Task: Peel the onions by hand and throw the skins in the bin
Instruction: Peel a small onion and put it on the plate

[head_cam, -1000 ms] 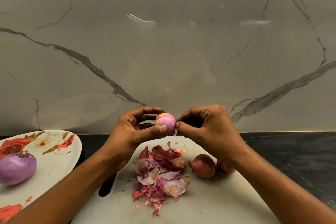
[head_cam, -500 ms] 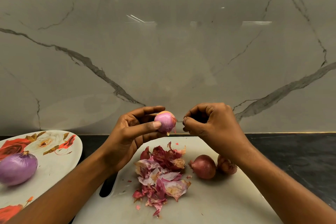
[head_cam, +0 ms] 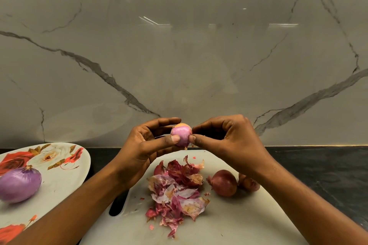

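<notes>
Holding a small onion (head_cam: pixel 181 135) above the far edge of the white cutting board (head_cam: pixel 239 221), the left hand (head_cam: pixel 143 151) gripped it with the thumb in front and curled fingers behind. The bulb showed pale purple flesh, a yellowish cap on top and a shred dangling from its lower end. The right hand (head_cam: pixel 229 141) met it from the right, fingers curled, thumb and forefinger pinching at the onion's right edge; whether a scrap of skin lay between those tips could not be told. Below the hands, red papery onion skins (head_cam: pixel 177 191) lay heaped on the middle of the board, with loose flecks around them. Just right of the heap sat an unpeeled onion (head_cam: pixel 224 183), and a second unpeeled onion (head_cam: pixel 249 184) lay right of that, partly hidden by the right wrist. On the left, a flowered plate (head_cam: pixel 59 181) carried a large peeled onion (head_cam: pixel 20 186) near its left edge. A dark counter (head_cam: pixel 318 167) ran under board and plate, with a veined marble wall (head_cam: pixel 179 55) at the far side.
</notes>
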Action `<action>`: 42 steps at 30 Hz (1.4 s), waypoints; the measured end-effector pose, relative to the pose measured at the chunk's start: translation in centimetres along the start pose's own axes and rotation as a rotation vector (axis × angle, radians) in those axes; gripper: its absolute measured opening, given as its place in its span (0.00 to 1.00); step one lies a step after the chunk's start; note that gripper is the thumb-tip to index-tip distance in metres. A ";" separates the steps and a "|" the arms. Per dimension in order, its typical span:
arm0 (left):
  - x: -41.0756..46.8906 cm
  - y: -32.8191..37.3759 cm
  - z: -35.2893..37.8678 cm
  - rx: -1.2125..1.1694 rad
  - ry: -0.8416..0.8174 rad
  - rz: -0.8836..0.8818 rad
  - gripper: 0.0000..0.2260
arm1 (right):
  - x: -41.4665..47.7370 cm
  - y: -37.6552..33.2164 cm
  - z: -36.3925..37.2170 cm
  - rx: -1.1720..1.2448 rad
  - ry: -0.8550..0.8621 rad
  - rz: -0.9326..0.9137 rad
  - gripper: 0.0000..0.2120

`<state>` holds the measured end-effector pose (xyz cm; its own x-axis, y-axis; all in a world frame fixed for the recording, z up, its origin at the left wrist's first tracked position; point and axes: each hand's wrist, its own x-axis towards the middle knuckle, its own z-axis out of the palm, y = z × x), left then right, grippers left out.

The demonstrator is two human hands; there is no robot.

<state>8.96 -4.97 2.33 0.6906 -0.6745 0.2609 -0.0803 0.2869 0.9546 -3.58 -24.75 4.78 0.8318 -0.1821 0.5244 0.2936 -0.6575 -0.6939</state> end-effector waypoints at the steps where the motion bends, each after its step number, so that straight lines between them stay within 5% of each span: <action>1: 0.0 0.0 0.0 -0.001 -0.003 0.000 0.23 | 0.0 0.1 0.0 -0.014 0.007 -0.002 0.10; 10: -0.1 0.1 0.1 -0.026 -0.009 -0.006 0.22 | 0.2 0.5 0.1 -0.038 0.054 0.054 0.03; 18: -0.1 0.3 0.1 0.009 -0.003 0.025 0.25 | 0.4 0.9 -0.2 -0.078 0.058 0.107 0.07; 27: -0.4 0.3 0.4 0.181 -0.041 0.070 0.28 | 0.3 -0.2 0.0 0.258 -0.102 0.249 0.10; 42: -0.5 -0.1 0.3 0.209 -0.109 0.103 0.22 | 0.3 -0.3 -0.2 0.338 -0.178 0.321 0.06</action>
<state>8.40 -4.81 2.16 0.5902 -0.7218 0.3615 -0.3012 0.2186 0.9282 -3.46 -24.76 5.23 0.9642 -0.1894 0.1857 0.1208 -0.3095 -0.9432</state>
